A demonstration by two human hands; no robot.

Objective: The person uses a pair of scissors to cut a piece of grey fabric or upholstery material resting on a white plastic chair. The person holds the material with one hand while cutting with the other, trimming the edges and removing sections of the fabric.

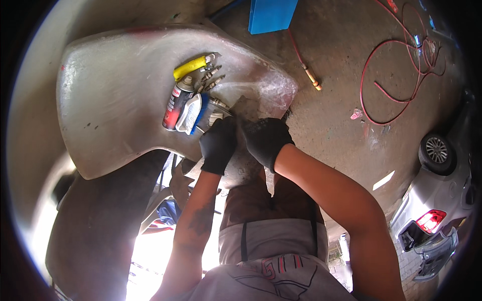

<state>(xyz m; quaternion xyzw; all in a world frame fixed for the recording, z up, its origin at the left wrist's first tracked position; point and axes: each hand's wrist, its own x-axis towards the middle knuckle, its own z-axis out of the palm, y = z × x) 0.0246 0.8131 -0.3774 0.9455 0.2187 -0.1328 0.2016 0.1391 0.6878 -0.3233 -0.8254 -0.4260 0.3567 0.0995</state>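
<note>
Two hands work as a pair: my left hand (pixel 219 145) and right hand (pixel 268 140), both in black gloves, sit side by side at the near edge of the pale panel (pixel 115 90). A grey cloth-like piece (pixel 246 107) shows between and beyond them; the pairing presumably steadies it. My fingers curl inward, tips hidden; I cannot tell what they close on. A ragged strip (pixel 270 183) hangs below the right hand. Spray can (pixel 175 108), brush (pixel 190 114), yellow knife (pixel 191 67) and spark plugs (pixel 215 83) lie grouped beyond the left, probably for short reach.
</note>
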